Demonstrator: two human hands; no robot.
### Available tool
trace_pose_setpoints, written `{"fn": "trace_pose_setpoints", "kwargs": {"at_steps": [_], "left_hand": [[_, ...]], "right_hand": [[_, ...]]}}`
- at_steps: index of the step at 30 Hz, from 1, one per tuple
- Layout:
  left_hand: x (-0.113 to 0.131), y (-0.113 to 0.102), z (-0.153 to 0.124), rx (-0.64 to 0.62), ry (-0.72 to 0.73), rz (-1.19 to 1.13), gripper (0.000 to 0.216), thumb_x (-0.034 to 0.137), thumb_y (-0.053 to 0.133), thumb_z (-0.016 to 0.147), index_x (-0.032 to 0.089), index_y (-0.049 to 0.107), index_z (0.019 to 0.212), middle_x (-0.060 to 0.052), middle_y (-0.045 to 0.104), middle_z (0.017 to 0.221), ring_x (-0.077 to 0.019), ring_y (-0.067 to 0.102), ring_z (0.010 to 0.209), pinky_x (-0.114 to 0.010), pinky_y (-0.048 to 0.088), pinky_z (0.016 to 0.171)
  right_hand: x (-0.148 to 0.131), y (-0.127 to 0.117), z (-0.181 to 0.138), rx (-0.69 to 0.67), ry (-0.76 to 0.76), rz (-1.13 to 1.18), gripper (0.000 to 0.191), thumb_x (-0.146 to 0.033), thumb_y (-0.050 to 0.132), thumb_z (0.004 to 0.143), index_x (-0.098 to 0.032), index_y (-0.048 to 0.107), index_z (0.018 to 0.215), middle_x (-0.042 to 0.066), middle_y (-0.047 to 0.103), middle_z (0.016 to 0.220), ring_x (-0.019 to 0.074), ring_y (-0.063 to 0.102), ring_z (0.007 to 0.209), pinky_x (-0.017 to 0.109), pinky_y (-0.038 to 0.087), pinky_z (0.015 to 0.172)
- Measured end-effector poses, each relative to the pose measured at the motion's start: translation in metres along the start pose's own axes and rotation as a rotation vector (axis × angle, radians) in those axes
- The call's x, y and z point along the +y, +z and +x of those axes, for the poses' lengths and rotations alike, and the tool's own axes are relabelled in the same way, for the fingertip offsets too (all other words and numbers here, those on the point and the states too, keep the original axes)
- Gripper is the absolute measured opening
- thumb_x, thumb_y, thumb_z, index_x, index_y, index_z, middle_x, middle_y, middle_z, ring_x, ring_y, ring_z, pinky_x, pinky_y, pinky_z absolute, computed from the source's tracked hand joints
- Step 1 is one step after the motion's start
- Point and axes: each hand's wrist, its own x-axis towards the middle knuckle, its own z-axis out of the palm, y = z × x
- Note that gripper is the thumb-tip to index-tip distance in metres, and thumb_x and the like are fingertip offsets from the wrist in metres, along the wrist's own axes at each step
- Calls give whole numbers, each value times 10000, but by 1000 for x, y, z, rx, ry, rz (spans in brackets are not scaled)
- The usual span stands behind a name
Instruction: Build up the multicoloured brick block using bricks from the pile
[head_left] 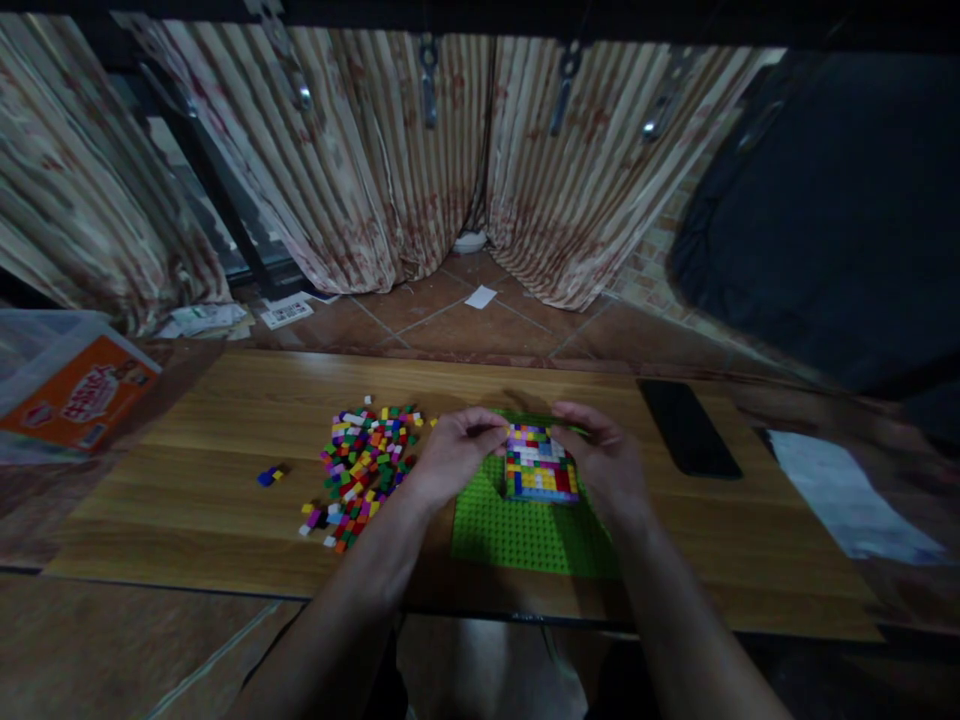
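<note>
A block built of multicoloured toy bricks (541,465) sits over the green studded baseplate (517,545); I cannot tell whether it is fixed to it. My left hand (454,455) is closed, with thumb and fingertips pinched at the build's far left corner. Along its far right side, my right hand (606,462) has the thumb against the bricks and the fingers curled behind. The hands partly cover the build's edges. Left of the baseplate, near my left forearm, lies a pile of loose small bricks (367,465) in many colours.
A few blue and yellow bricks (268,476) lie apart on the wooden table (202,440). To the right is a black phone (688,428), with a white sheet (847,490) beyond it. A clear plastic box with an orange label (79,395) stands at the far left.
</note>
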Motion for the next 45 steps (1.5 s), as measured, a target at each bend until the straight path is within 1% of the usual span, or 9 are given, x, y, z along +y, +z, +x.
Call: {"fn": "trace_pose_setpoints", "kwargs": {"at_steps": [2,5,9,12,19,28,31,37,45], "left_hand": [[2,1,-1,-1,-10,-68,51,173,707,719,132,704,748,3,661,695,-98,583,643,-245,463,702],[4,0,-3,-10,-39,-202,141,213,774,666,125,711,757,-6,674,736,-106,603,687,-263,480,748],[3,-2,-5,-63,-92,-344,246,247,841,606,127,722,784,-13,684,763,-109,621,724,-266,484,772],[2,-3,-6,-114,-115,-397,275,277,865,582,132,725,769,-5,681,748,-93,611,694,-258,487,762],[1,-2,-6,-132,-161,-397,324,313,885,554,128,728,769,-10,691,751,-91,619,678,-256,502,733],[0,-3,-1,53,-96,-353,234,205,858,571,117,727,743,-11,700,749,-96,643,696,-230,518,719],[-1,-2,-1,104,-90,-282,161,157,812,620,115,724,749,-12,699,727,-93,638,666,-238,515,717],[-1,-1,0,134,-71,-164,88,107,728,678,114,725,765,-5,683,678,-89,616,603,-233,491,669],[-1,-1,1,138,-55,-92,74,91,688,697,131,716,753,5,674,667,-90,604,600,-232,473,658]], "right_hand": [[-5,2,-3,2,-183,-120,187,-304,713,747,-243,733,922,43,724,994,226,648,965,439,479,905],[-15,6,-12,-97,-406,-246,157,-288,659,831,-270,731,969,39,700,1039,218,619,1023,420,459,928],[-23,13,-22,-225,-522,-317,172,-274,626,881,-300,721,1022,31,689,1055,206,604,1033,392,467,906],[-23,16,-24,-244,-554,-325,189,-264,622,889,-316,716,1045,23,687,1058,199,602,1031,385,467,905],[-24,16,-26,-198,-462,-251,132,-276,632,879,-278,723,975,23,703,1010,188,634,980,348,493,858],[-17,2,-18,40,-219,-23,139,-315,737,758,-215,722,853,13,732,825,164,675,742,303,544,714],[-17,-4,-14,60,-177,-8,171,-324,768,719,-209,731,840,10,727,788,155,667,701,284,539,663],[-26,-5,-12,114,-77,105,203,-346,799,680,-196,727,797,2,714,706,151,675,608,275,548,593],[-25,-7,-9,146,-14,226,208,-332,819,657,-189,715,767,0,718,714,136,678,586,271,571,592]]}}
